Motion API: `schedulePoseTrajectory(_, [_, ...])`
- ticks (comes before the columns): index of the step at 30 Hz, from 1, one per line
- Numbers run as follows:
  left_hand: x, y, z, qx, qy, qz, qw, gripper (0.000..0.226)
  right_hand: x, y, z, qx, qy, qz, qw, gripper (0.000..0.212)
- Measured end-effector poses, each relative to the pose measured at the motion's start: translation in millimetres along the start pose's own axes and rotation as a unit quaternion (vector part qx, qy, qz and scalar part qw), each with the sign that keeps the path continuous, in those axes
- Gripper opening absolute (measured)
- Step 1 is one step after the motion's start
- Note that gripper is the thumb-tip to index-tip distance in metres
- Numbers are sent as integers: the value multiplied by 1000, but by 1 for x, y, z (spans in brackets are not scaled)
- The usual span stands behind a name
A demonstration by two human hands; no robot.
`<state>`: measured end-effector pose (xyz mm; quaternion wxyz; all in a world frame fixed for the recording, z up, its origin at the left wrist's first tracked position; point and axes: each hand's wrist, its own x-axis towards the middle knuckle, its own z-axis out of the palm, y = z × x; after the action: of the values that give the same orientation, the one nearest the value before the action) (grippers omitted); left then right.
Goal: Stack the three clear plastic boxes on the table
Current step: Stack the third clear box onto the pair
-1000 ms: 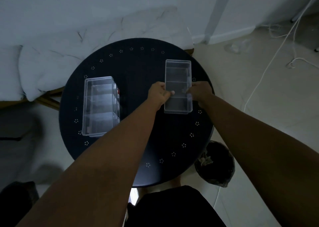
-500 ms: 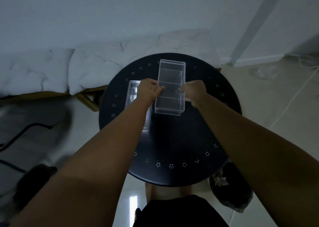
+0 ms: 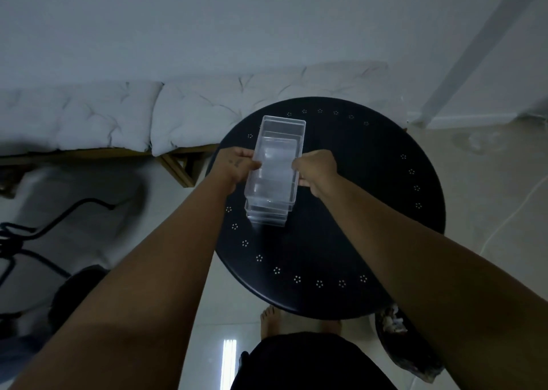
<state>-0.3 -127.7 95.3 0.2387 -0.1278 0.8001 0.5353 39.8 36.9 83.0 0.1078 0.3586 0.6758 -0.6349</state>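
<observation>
You have carried the top clear box (image 3: 275,164) from the right of the tabletop (image 3: 355,226) across to the left, and it now sits over the two stacked boxes (image 3: 267,216). Your left hand (image 3: 234,164) and right hand (image 3: 315,167) each keep a closed grip on its long sides. The stack stands near the tabletop's left edge; open room lies to the right.

Two bare forearms with no sleeves, left hand (image 3: 237,164) bearing a small dark mark on its back (possibly a tattoo), right hand (image 3: 317,167) unadorned; dark shorts (image 3: 308,363); bare feet (image 3: 268,320).
</observation>
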Motion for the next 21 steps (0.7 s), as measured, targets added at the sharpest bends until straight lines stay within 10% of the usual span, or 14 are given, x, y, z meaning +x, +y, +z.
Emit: schedulePoseTrajectory(21, [14,-29,-1,-4,11,-23,1000,37,17,18,19,-51,11,6,999,31])
